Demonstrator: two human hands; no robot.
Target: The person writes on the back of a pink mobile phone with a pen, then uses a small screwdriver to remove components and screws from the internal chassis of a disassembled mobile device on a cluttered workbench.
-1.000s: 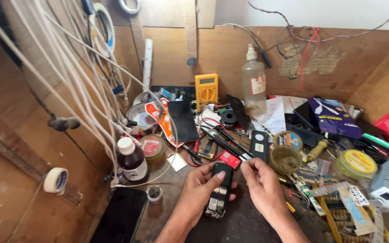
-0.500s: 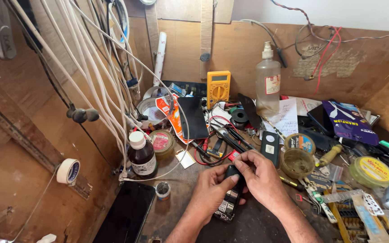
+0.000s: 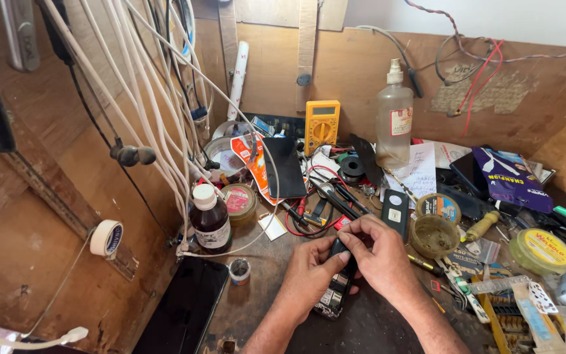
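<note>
The head view looks down on a crowded wooden worktop (image 3: 257, 288). Low in the middle, both hands meet over a small dark phone (image 3: 337, 288) with its back off, so its inner board shows at the near end. The left hand (image 3: 309, 275) cups the phone from the left side, its fingers (image 3: 340, 257) closed around the top of the body. The right hand (image 3: 381, 259) comes in from the right, its fingers (image 3: 354, 231) curled and pinched together on the phone's upper edge, touching the left thumb. The phone lies tilted, its far end raised between the two hands and its near end close to the worktop.

Just beyond the right hand lie a small black key fob (image 3: 396, 211) and an open round tin (image 3: 433, 235). To the left of the hands stand a brown bottle with a white cap (image 3: 211, 219) and a small roll of tape (image 3: 238, 270), and a dark flat screen panel (image 3: 185, 308) lies at the near left. Further back a yellow multimeter (image 3: 322, 126) leans against the wooden wall, with a clear spray bottle (image 3: 393, 121) beside it. White cables (image 3: 158, 118) hang down the left wall.
</note>
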